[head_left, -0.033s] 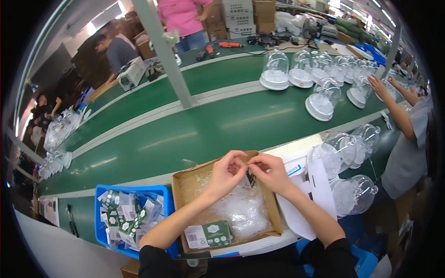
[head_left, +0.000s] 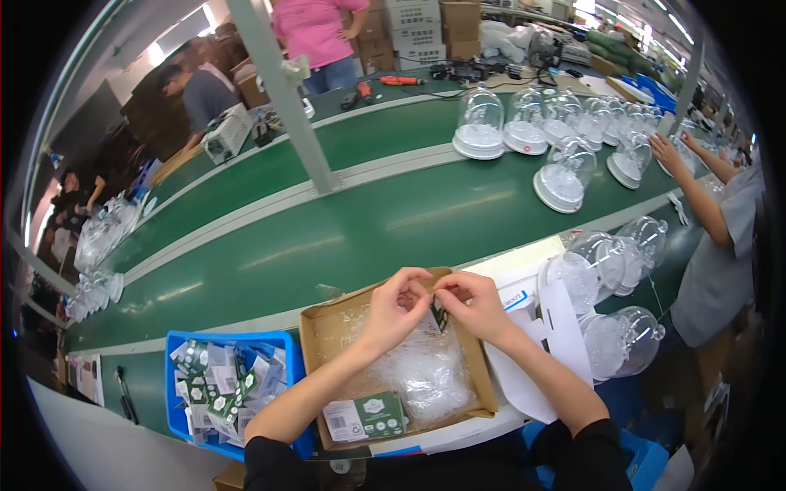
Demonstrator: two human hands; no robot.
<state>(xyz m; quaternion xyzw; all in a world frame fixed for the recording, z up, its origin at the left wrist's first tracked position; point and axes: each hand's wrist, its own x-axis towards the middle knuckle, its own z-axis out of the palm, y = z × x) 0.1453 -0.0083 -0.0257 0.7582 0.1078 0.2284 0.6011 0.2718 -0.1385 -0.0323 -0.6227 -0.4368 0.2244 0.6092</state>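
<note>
My left hand and my right hand meet over an open cardboard box, fingertips pinched close together. Between them hangs a small dark-and-white printed card, partly hidden by the fingers. Both hands appear closed on its upper edge. Below, a heap of clear plastic film fills much of the box. Flat in its near left corner lies a green-and-white printed card pack.
Left of the box stands a blue bin full of similar cards. Clear domes lie at the right, beside a white paper sheet. More domes stand on the green conveyor, near a co-worker's hands.
</note>
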